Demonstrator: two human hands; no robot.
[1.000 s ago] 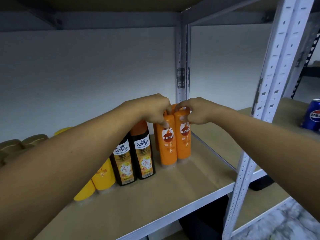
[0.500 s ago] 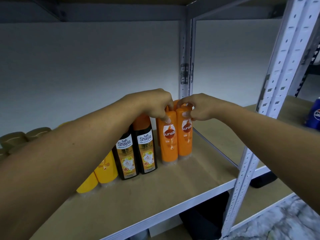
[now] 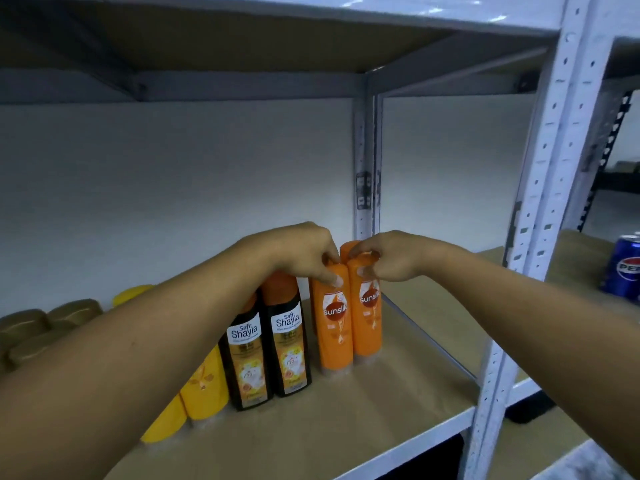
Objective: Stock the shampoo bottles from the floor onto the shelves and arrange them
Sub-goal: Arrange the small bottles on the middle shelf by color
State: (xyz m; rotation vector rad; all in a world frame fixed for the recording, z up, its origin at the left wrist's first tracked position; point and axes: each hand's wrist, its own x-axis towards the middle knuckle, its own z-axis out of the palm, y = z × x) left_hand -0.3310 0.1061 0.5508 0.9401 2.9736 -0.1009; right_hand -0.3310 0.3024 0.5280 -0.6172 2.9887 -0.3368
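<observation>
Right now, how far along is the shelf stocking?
Done: yellow bottles and two Safi Shayla bottles stand in a row on the shelf. In hand: the left hand grips the left Sunsilk bottle by its top, the right hand pinches the right Sunsilk bottle likewise; both stand upright. Left: no unstocked bottles are in view, so I cannot tell what remains.

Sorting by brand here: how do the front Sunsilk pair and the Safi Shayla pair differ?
The Sunsilk pair is orange-bodied; the Safi Shayla pair is black with orange caps. The left hand and right hand pinch the Sunsilk pair's tops; no fingers grip the Safi Shayla pair. Both pairs stand upright, labels forward, on the shelf.
</observation>
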